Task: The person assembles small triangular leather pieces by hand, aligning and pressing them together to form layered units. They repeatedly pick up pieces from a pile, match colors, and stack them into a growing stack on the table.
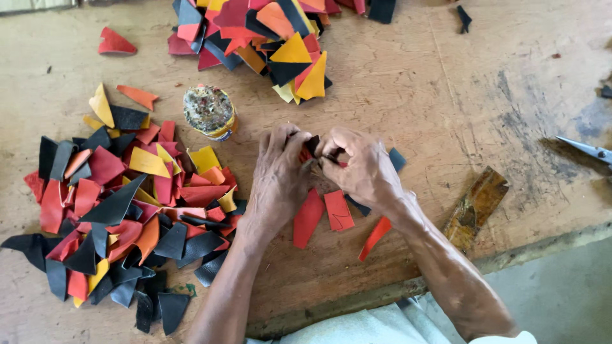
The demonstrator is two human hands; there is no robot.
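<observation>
A: What's hidden?

B: Most of the small dark piece [313,145] I'm working on. My left hand [278,175] and right hand [362,171] are pressed together over it, fingertips pinching it from both sides, so only a black corner and a bit of red show. It sits just above the desk [446,83], centre of view. Can't tell its full shape.

A: Cut off?

B: The far pile [261,38] runs out the top edge. The scissors [590,151] at the right edge show blades only. My forearms leave at the near edge.

A: Materials?

B: Scraps look like leather or faux leather: flat, matte, cut into triangles and wedges, in red, black, orange and yellow. The big heap [115,210] on the left curls at the edges. Red strips [322,213] lie flat just under my hands, one more [375,237] by my right wrist. The desk is worn wood, scratched and stained.

A: Anything else?

B: A round tin [209,112], its top crusted, contents unclear, left of my hands. A brown glossy flat bar [477,205] near right; hard to say what it is.
</observation>
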